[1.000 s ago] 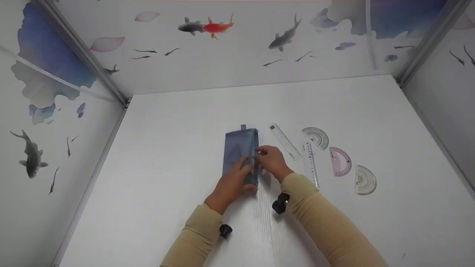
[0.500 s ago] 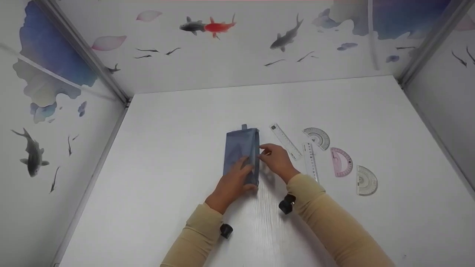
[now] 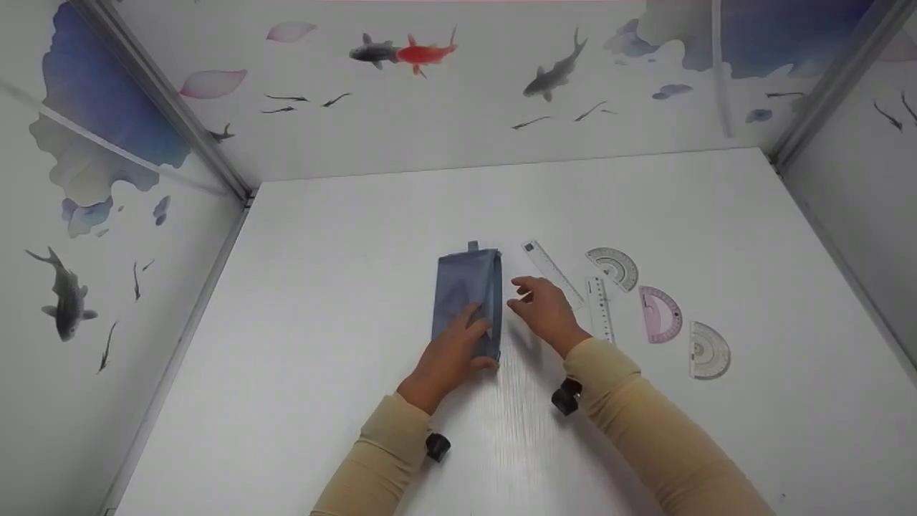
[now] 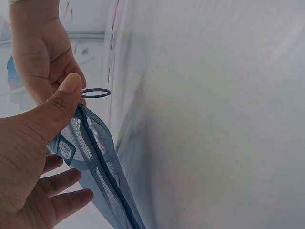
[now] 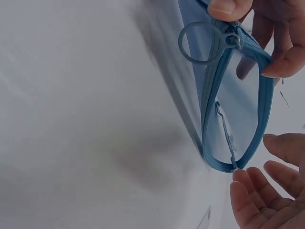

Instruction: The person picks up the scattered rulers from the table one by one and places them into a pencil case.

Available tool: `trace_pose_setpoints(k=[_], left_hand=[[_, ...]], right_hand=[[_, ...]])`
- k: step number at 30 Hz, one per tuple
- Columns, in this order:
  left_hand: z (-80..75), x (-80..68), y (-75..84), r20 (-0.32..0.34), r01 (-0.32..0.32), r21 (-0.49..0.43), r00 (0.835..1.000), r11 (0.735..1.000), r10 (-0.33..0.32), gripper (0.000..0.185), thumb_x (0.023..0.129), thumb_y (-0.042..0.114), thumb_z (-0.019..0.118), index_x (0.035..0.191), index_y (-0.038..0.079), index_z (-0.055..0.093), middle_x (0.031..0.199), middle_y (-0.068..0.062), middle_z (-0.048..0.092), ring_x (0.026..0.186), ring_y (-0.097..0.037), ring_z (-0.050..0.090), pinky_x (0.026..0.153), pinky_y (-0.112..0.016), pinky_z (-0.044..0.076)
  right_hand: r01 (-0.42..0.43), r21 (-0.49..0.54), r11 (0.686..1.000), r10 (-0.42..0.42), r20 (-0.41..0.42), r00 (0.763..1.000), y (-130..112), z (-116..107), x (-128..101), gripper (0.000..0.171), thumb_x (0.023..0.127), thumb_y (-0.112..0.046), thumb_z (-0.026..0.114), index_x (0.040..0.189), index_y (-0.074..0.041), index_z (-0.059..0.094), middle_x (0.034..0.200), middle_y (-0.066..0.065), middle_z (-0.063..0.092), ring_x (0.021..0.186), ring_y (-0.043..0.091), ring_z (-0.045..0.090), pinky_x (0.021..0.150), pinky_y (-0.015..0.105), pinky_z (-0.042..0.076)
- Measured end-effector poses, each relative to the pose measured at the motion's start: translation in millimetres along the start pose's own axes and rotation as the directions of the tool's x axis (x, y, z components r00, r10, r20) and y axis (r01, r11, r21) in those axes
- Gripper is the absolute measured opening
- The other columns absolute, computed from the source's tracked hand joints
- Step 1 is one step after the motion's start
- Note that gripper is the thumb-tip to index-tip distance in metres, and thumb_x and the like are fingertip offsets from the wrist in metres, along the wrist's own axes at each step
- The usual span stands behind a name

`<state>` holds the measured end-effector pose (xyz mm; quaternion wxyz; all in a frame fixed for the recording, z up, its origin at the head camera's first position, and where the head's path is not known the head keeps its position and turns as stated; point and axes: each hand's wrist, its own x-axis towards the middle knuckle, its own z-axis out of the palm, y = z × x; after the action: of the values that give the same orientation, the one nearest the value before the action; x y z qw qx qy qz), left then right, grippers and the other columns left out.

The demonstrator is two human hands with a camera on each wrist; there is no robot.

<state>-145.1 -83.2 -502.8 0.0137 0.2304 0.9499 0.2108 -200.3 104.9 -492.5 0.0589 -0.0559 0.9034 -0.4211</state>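
A translucent blue zip pencil case (image 3: 466, 276) stands on the white table, its zippered edge facing right. My left hand (image 3: 444, 358) grips its near end, the thumb at the zipper's end and fingers over the side. In the right wrist view the zipper (image 5: 206, 109) gapes wide, and a ring-shaped zipper pull (image 5: 180, 42) hangs by the left thumb. A small label (image 4: 66, 150) shows in the left wrist view. My right hand (image 3: 548, 308) hovers just right of the case's mouth, fingers loosely bent and holding nothing. What lies inside the case is unclear.
Right of the case lie two clear rulers, one slanted ruler (image 3: 548, 269) and one more upright ruler (image 3: 599, 308). Farther right are a clear protractor (image 3: 623, 269), a pink protractor (image 3: 652, 315) and another clear protractor (image 3: 709, 351). Fish-patterned walls (image 3: 487, 136) enclose the table.
My right hand has drawn away from the case's zippered edge, moving right, and its fingers have spread a little. The left hand and the case stay where they were.
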Motion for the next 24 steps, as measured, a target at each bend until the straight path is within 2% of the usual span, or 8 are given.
trace_pose_setpoints(k=[8,17,21,24], left_hand=[[2.2,0.9,-1.3,0.009,0.011,0.008,1.000,1.000,-0.011,0.062,0.077,0.037,0.077,0.129,0.014,0.053,0.151,-0.015,0.036,0.128,-0.033,0.049,0.091,-0.038,0.051],[2.8,0.2,-1.6,0.009,0.018,-0.007,1.000,1.000,-0.018,0.064,0.077,0.037,0.078,0.131,0.013,0.053,0.151,-0.014,0.035,0.129,-0.033,0.048,0.093,-0.039,0.050],[1.9,0.0,-0.6,0.013,0.024,-0.013,1.000,1.000,-0.024,0.064,0.077,0.037,0.078,0.132,0.014,0.053,0.151,-0.014,0.035,0.129,-0.033,0.048,0.092,-0.039,0.050],[1.9,-0.7,-0.4,0.008,0.023,-0.016,1.000,1.000,-0.023,0.062,0.077,0.036,0.078,0.130,0.014,0.053,0.151,-0.014,0.035,0.129,-0.032,0.048,0.092,-0.040,0.050]], right_hand=[[0.019,-0.070,0.997,-0.020,-0.008,1.000,7,-6,-3,0.045,0.091,-0.015,0.066,0.133,-0.002,0.054,0.127,0.020,0.057,0.114,0.034,0.057,0.094,0.046,0.046],[0.058,-0.234,0.971,-0.066,-0.023,0.998,14,-17,-6,0.051,0.090,-0.019,0.068,0.136,-0.004,0.053,0.137,0.020,0.052,0.128,0.035,0.048,0.106,0.048,0.037],[0.062,-0.265,0.962,-0.071,-0.027,0.997,17,-24,-9,0.053,0.090,-0.019,0.069,0.138,-0.005,0.051,0.138,0.021,0.050,0.129,0.037,0.046,0.106,0.049,0.037],[0.088,-0.312,0.946,-0.108,-0.045,0.993,21,-28,-13,0.054,0.089,-0.019,0.070,0.138,-0.005,0.051,0.136,0.022,0.051,0.127,0.038,0.047,0.103,0.051,0.039]])
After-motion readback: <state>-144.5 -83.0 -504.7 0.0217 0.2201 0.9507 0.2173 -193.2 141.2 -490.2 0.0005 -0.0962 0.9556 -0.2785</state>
